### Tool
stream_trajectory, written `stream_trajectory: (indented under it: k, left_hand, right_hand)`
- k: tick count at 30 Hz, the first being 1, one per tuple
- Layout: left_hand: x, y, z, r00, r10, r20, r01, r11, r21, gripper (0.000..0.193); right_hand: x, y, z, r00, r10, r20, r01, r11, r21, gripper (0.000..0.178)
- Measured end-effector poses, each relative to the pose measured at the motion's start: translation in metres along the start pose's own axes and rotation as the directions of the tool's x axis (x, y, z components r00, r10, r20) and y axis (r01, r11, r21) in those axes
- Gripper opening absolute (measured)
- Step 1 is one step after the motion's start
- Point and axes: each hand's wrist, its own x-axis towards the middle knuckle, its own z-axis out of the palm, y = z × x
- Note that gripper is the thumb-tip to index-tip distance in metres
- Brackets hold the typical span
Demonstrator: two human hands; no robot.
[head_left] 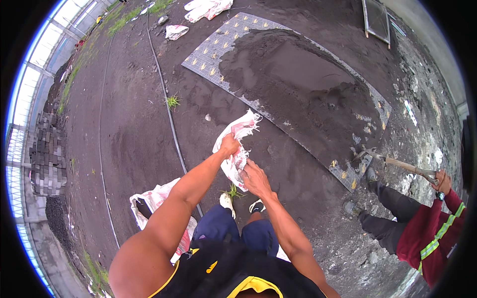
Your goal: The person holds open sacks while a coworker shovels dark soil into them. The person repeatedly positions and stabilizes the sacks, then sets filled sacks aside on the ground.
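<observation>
A white woven sack [233,168] with reddish print and a frayed end hangs between my hands, above the dark soil in front of my feet. Gripping its upper part is my left hand [228,145], fingers closed round the bunched cloth. My right hand [256,178] is at the sack's lower right edge, its fingers bent and pressed against the fabric; part of that grip is hidden. Beside my left leg lies another white sack [149,198], its mouth gaping, partly covered by my arm. Ahead, a patterned board [208,54] carries a broad heap of dark sand [298,69].
At right a co-worker in a maroon sleeve [422,233] holds a wooden-handled shovel [405,165] at the board's near corner. A grey hose [164,89] runs along the ground on the left. More sacks [208,7], a framed screen [376,21] and stacked blocks [48,159] lie farther off.
</observation>
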Motion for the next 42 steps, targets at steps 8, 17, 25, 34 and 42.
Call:
stream_trajectory:
  k: [8,17,25,34,42]
  left_hand:
    - [-0.058,-0.034,-0.039,0.915,0.297,0.273,0.019,0.644,-0.765,0.043]
    - [-0.050,0.013,-0.081,0.856,0.275,0.437,0.114,0.725,-0.679,0.053]
    - [-0.007,0.016,-0.115,0.808,0.343,0.479,0.396,0.286,-0.873,0.038]
    - [0.053,-0.035,-0.121,0.937,-0.055,0.344,0.314,-0.289,-0.904,0.037]
    - [0.038,-0.057,-0.143,0.940,-0.020,0.341,0.273,-0.553,-0.787,0.040]
  right_hand:
    - [0.037,0.025,-0.019,0.842,0.504,0.190,-0.453,0.471,0.757,0.065]
    - [0.137,-0.046,-0.022,0.865,0.488,-0.120,-0.346,0.751,0.563,0.040]
    - [0.163,-0.050,-0.004,0.759,0.625,-0.183,-0.305,0.590,0.748,0.013]
    - [0.162,0.014,0.005,0.424,0.906,0.012,0.308,-0.157,0.938,0.020]
    - [0.126,0.068,-0.017,0.403,0.914,-0.050,0.743,-0.295,0.600,0.034]
